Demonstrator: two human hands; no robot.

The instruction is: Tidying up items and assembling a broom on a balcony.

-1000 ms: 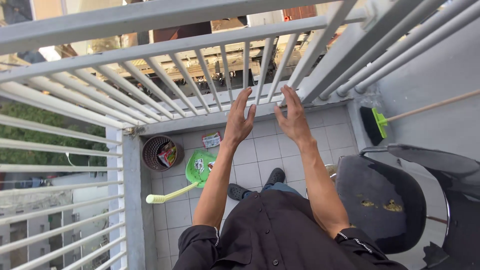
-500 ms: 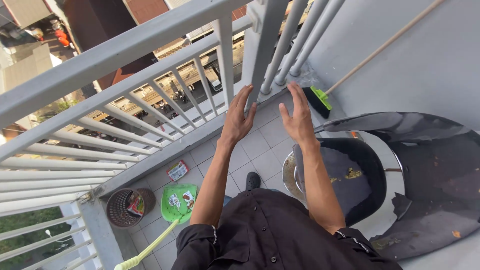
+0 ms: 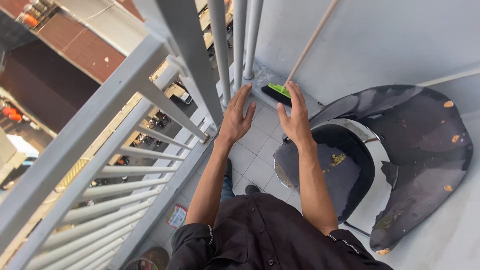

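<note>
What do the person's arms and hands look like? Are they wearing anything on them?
Both arms are bare from the elbow down. The left hand and right hand have no gloves, rings or watch that I can see. The black button-up shirt has its sleeves rolled up, and the cuffs show a thin line of white marks.

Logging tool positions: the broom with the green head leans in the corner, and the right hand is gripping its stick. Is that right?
Not quite. The head view shows the right hand open and empty, held in the air short of the broom. The broom does lean in the corner, untouched; the left hand is open too.
</note>
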